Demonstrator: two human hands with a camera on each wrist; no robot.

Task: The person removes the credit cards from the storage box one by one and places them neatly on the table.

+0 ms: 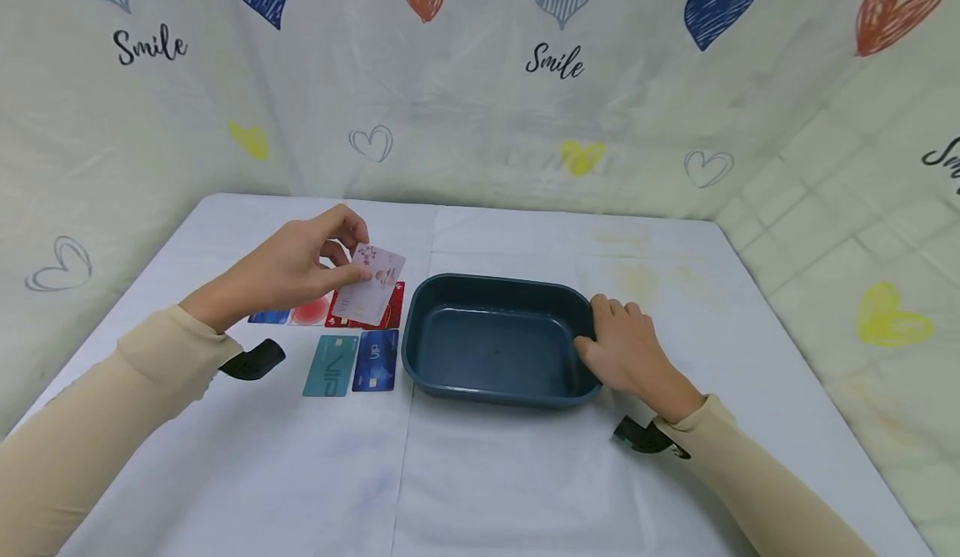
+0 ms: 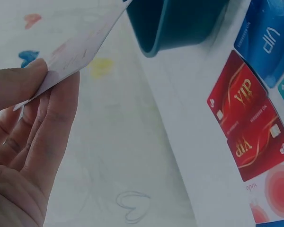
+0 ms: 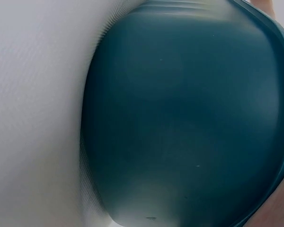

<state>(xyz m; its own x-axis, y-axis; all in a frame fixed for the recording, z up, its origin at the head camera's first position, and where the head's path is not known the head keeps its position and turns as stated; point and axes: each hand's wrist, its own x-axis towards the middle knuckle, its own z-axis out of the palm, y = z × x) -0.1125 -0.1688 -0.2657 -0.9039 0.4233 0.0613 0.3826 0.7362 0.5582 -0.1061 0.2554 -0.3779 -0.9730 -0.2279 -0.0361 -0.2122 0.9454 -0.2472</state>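
Note:
My left hand (image 1: 296, 261) pinches a pale pink card (image 1: 372, 290) between thumb and fingers, held up over the cards on the table. In the left wrist view this card (image 2: 80, 52) tilts up from the fingertips. Under it, two red VIP cards (image 2: 239, 97) overlap. My right hand (image 1: 628, 348) grips the right end of a dark teal tray (image 1: 491, 348), thumb over the rim and fingers along the outside. The tray's outer wall (image 3: 180, 113) fills most of the right wrist view. Nothing lies inside the tray.
Left of the tray lie a dark blue VIP card (image 1: 376, 361) and a teal VIP card (image 1: 331, 366). A card with a red circle (image 1: 310, 312) and a blue card (image 1: 268, 317) are partly covered by my left arm. A heart-printed cloth (image 1: 472, 107) hangs behind the white table (image 1: 510, 490).

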